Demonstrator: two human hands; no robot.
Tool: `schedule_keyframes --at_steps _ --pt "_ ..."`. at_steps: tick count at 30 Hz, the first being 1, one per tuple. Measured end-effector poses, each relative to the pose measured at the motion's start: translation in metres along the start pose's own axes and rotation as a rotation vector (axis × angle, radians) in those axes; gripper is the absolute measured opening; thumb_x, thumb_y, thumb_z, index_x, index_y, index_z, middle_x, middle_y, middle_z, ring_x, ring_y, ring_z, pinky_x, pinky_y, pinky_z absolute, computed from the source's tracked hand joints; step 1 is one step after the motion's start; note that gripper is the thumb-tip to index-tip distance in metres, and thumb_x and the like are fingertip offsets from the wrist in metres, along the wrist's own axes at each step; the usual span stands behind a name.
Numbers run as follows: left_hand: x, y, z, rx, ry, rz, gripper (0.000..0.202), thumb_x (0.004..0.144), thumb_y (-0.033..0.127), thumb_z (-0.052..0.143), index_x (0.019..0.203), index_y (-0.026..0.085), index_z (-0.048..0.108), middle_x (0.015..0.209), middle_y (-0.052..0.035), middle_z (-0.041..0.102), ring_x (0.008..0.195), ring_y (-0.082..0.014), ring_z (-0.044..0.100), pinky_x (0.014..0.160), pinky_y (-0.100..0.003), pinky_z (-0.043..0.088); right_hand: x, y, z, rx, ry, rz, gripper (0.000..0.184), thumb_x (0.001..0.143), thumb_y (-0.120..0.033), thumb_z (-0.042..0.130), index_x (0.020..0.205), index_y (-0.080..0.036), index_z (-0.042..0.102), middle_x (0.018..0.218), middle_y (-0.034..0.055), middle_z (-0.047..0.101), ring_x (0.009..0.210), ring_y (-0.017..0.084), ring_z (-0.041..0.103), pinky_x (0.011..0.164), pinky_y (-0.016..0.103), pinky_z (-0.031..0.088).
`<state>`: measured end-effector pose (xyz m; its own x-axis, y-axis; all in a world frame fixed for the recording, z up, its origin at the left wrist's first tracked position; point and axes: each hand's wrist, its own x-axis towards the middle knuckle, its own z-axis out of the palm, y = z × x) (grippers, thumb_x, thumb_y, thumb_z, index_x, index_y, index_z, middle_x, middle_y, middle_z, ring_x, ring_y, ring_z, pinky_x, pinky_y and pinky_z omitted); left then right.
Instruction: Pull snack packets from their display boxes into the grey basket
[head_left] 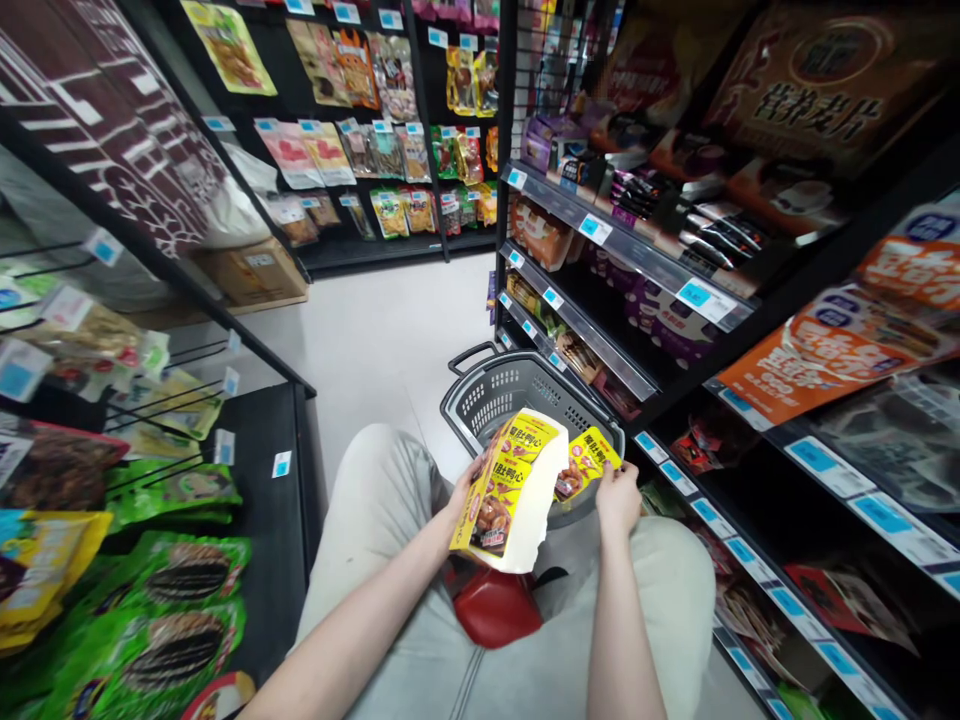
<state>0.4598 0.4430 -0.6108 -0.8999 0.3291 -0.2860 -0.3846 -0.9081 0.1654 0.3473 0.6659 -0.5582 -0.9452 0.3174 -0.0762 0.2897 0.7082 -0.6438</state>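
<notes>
My left hand (463, 492) is closed around the left side of a yellow printed cardboard box (504, 490), tilted above my lap, with a ragged white torn edge along its right. My right hand (619, 498) pinches the right edge of a flat yellow piece (585, 462) with matching print and a food picture; whether it is a packet or the box's torn flap I cannot tell. Just beyond both hands, a grey plastic shopping basket (517, 372) stands on the floor, its front partly hidden by the box. A red pouch-like item (495, 608) lies between my legs under the box.
Shelves (630, 250) with price tags and packaged foods rise close on my right. To the left, a rack holds green snack bags (187, 580). Bagged snacks hang on the back display (360, 130). A cardboard carton (247, 275) sits on the floor at the far left.
</notes>
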Motion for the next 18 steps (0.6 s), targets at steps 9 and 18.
schedule_keyframes --at_steps 9,18 --pt "-0.003 0.003 0.001 -0.007 0.033 -0.035 0.061 0.089 0.056 0.043 0.117 0.006 0.064 0.107 -0.0163 0.073 0.106 -0.0292 0.066 0.103 -0.044 0.040 -0.015 -0.012 -0.011 0.230 -0.066 -0.276 0.026 0.085 -0.035 0.049 0.091 -0.017 0.066 0.093 0.0110 0.071 0.083 0.024 0.065 0.078 0.034 0.046" --pt "-0.001 -0.002 0.009 0.088 0.205 -0.059 0.066 0.090 0.058 0.036 0.116 0.004 0.063 0.097 -0.0144 0.075 0.096 -0.0288 0.069 0.101 -0.040 0.041 -0.075 -0.053 -0.032 -0.193 -0.002 -0.980 0.013 0.088 -0.032 0.064 0.094 -0.021 0.067 0.095 0.0058 0.071 0.093 0.026 0.050 0.085 0.041 0.030"
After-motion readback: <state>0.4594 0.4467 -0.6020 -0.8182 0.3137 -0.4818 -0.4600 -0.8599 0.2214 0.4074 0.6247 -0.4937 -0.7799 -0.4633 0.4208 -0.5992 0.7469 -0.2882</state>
